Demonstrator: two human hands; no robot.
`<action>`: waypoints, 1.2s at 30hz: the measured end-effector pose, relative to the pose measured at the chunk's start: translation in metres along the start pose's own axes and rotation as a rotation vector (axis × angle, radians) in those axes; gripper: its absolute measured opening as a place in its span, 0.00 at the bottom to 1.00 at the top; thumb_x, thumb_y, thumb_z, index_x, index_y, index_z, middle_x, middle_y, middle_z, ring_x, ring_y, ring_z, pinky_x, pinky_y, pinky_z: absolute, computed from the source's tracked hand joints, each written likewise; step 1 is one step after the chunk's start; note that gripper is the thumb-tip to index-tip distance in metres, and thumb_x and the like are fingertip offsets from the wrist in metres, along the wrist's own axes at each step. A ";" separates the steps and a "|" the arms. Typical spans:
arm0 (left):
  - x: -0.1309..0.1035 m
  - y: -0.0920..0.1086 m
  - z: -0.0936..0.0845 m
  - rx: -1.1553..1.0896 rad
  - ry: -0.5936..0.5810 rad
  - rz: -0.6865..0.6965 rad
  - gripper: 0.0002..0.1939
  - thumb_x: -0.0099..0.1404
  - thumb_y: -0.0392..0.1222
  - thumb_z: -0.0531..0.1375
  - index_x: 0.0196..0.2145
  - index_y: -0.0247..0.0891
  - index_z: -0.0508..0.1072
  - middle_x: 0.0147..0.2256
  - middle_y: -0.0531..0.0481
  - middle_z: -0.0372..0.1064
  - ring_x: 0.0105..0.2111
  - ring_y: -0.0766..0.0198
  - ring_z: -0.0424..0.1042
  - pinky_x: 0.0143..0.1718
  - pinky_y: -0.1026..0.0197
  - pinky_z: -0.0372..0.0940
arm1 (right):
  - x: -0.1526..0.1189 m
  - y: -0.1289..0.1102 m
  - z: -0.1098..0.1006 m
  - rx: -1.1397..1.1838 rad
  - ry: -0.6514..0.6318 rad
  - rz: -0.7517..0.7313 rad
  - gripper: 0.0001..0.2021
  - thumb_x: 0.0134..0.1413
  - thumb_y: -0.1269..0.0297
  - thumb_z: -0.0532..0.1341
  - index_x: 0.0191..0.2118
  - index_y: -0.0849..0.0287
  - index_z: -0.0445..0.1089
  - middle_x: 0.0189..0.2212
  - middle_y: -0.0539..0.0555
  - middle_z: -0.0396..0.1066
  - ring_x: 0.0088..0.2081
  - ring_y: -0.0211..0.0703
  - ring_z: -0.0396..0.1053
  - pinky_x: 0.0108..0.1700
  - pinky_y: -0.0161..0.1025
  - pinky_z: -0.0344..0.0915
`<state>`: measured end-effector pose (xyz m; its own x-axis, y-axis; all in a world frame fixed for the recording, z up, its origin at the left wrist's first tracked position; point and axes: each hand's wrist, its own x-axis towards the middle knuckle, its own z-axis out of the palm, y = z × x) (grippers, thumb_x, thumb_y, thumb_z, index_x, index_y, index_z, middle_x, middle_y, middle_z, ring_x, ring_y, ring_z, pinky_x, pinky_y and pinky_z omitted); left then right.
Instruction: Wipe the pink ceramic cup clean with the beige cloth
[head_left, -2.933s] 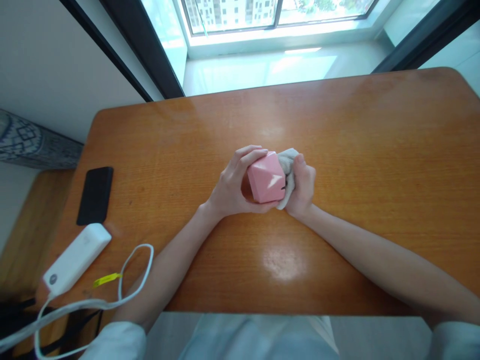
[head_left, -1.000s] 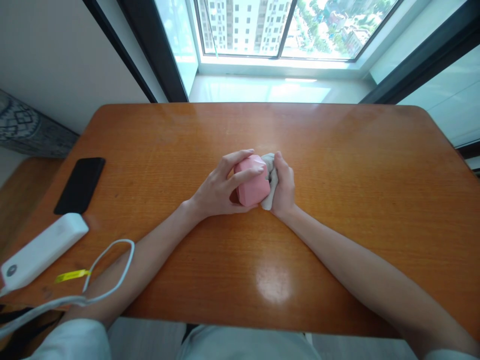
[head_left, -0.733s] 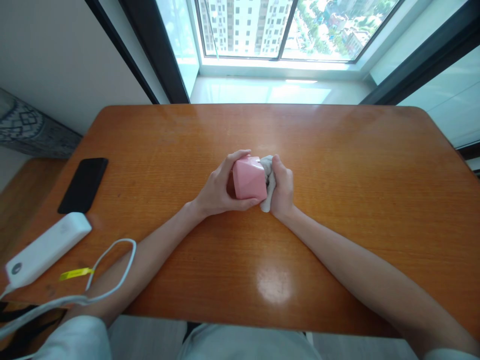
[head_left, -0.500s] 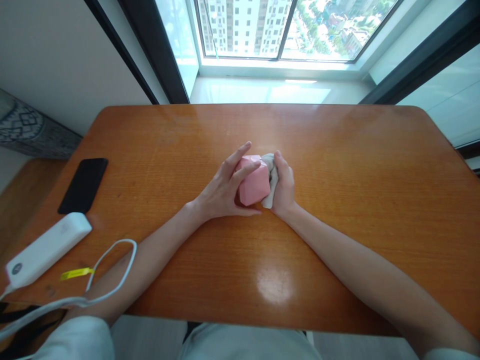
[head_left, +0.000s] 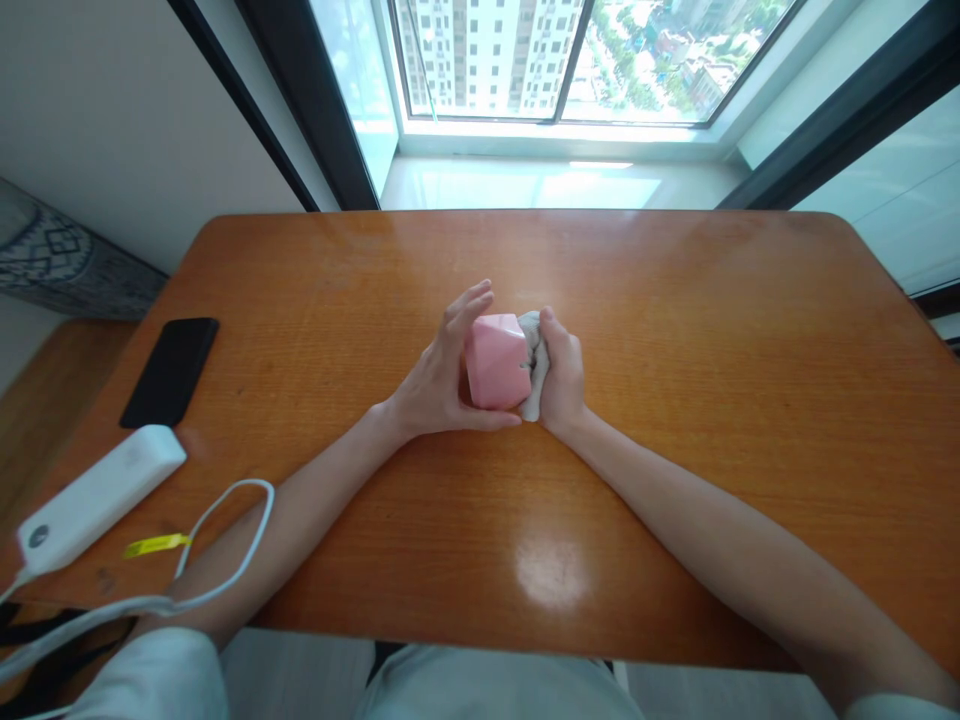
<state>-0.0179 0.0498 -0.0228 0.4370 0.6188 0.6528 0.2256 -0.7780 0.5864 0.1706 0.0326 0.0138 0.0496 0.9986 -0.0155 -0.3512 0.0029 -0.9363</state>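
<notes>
Near the middle of the table, a pink faceted object (head_left: 498,362) is between my two hands. My left hand (head_left: 450,370) is on its left side, fingers apart and curved around it, with the thumb below along its near edge. A crumpled grey cloth (head_left: 534,375) presses against the object's right side. My right hand (head_left: 562,370) is closed on that cloth, its thumb on top; the other fingers are mostly hidden behind it.
On the left of the wooden table (head_left: 675,400) lie a black phone (head_left: 170,372) and a white power strip (head_left: 101,498). A white cable (head_left: 259,540) with a yellow tag (head_left: 156,545) loops over my left forearm. A window stands beyond the far edge.
The fingers of my left hand have moved off the front of the pink object to its left edge. The object has turned slightly and shifted left, and my right hand has moved slightly left.
</notes>
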 end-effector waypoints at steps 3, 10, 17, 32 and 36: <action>0.000 0.001 0.003 0.090 -0.020 0.082 0.66 0.60 0.71 0.79 0.82 0.58 0.49 0.83 0.36 0.46 0.83 0.35 0.54 0.79 0.30 0.63 | 0.006 0.001 0.000 0.050 0.028 0.029 0.34 0.65 0.29 0.67 0.22 0.53 0.66 0.20 0.47 0.65 0.22 0.36 0.60 0.25 0.36 0.60; 0.005 0.012 -0.002 0.049 0.051 0.006 0.58 0.58 0.67 0.81 0.76 0.49 0.62 0.72 0.35 0.66 0.71 0.39 0.72 0.72 0.36 0.73 | -0.006 -0.001 0.001 -0.051 -0.002 -0.059 0.34 0.66 0.29 0.67 0.23 0.53 0.68 0.20 0.47 0.65 0.23 0.36 0.58 0.25 0.38 0.56; 0.003 0.000 -0.004 -0.107 -0.024 -0.122 0.65 0.59 0.74 0.78 0.81 0.51 0.51 0.76 0.33 0.61 0.71 0.37 0.73 0.69 0.37 0.75 | -0.004 0.001 0.000 -0.026 -0.029 -0.036 0.35 0.67 0.30 0.67 0.21 0.53 0.66 0.18 0.46 0.63 0.21 0.34 0.55 0.24 0.38 0.53; 0.005 0.008 -0.004 -0.009 0.020 -0.100 0.60 0.59 0.69 0.80 0.79 0.49 0.59 0.68 0.36 0.71 0.63 0.43 0.78 0.64 0.42 0.77 | -0.006 -0.002 0.002 -0.054 -0.026 -0.036 0.34 0.64 0.27 0.66 0.22 0.53 0.68 0.19 0.47 0.65 0.23 0.37 0.60 0.25 0.38 0.57; 0.004 0.002 -0.003 -0.025 -0.004 -0.043 0.70 0.57 0.73 0.80 0.83 0.52 0.48 0.78 0.32 0.57 0.74 0.35 0.68 0.73 0.35 0.71 | 0.003 0.002 0.000 0.014 -0.021 0.030 0.35 0.64 0.26 0.65 0.23 0.53 0.68 0.20 0.48 0.67 0.22 0.37 0.61 0.25 0.37 0.59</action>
<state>-0.0186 0.0511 -0.0181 0.4309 0.6512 0.6248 0.2225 -0.7476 0.6257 0.1700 0.0353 0.0124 0.0193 0.9992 -0.0355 -0.3653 -0.0260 -0.9305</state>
